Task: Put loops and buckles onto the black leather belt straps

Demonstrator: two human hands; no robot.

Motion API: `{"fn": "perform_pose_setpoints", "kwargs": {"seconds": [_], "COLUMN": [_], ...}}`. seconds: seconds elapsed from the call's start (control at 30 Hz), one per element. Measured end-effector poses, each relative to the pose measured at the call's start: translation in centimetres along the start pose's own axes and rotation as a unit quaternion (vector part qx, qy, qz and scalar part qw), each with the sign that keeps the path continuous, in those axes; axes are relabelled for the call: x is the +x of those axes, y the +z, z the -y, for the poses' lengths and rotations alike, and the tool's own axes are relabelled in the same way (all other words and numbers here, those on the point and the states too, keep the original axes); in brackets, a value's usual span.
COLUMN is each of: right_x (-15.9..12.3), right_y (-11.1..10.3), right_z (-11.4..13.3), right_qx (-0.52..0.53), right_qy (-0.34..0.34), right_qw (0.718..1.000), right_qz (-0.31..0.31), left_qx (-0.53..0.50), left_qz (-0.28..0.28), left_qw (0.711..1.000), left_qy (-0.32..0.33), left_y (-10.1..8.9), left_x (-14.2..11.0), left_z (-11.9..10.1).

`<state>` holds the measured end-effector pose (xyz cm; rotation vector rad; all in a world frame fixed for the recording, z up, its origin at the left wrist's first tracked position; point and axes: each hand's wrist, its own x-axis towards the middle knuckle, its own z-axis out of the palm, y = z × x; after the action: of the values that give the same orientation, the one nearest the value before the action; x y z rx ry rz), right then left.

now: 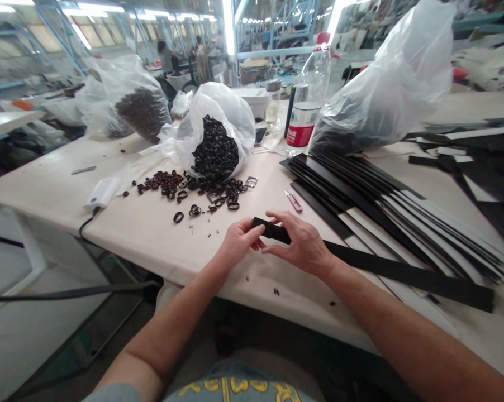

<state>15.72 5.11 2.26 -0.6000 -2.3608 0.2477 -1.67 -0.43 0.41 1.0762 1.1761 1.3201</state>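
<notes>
A long black strap (pixel 386 267) runs from between my hands to the lower right, lying across other strips. My left hand (pixel 240 241) pinches its near end between thumb and fingers. Curled around the strap just behind that end is my right hand (pixel 302 243), its thumb below and fingers above. Beyond my hands lie loose black loops (pixel 224 195) and a heap of small dark brown rings (pixel 162 183). A pink-handled thread snipper (pixel 293 201) rests a little past my right hand, and a metal buckle (pixel 251 182) sits beside the loops.
An open plastic bag (pixel 231 103) spills black loops. Stacked black and white strips (pixel 361 195) cover the right side. Behind them stand a large bottle (pixel 306 117) and a tall plastic bag (pixel 390 84). A white corded box (pixel 101 193) sits near the table's left edge.
</notes>
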Motion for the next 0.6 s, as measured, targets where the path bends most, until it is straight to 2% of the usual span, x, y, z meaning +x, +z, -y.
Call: {"fn": "perform_pose_setpoints", "kwargs": {"seconds": [0.13, 0.27, 0.43, 0.6], "right_x": [-0.14, -0.13, -0.03, -0.16], "right_y": [0.67, 0.49, -0.02, -0.15], "right_z": [-0.19, -0.57, -0.44, -0.25], "right_qx": [-0.033, -0.081, -0.102, -0.126], "right_qy": [-0.025, -0.017, 0.003, -0.007], "right_qw": [0.999, 0.996, 0.995, 0.992], "right_qz": [-0.008, -0.018, -0.010, -0.001], "left_qx": [0.023, 0.034, 0.011, 0.011], "left_qz": [0.033, -0.014, -0.028, -0.018], "left_qw": [0.999, 0.997, 0.999, 0.999], "left_qy": [0.014, 0.061, 0.040, 0.041], "left_y": [0.28, -0.20, -0.58, -0.25], "left_x": [-0.11, 0.13, 0.39, 0.46], "left_z": [0.19, 0.01, -0.09, 0.05]}}
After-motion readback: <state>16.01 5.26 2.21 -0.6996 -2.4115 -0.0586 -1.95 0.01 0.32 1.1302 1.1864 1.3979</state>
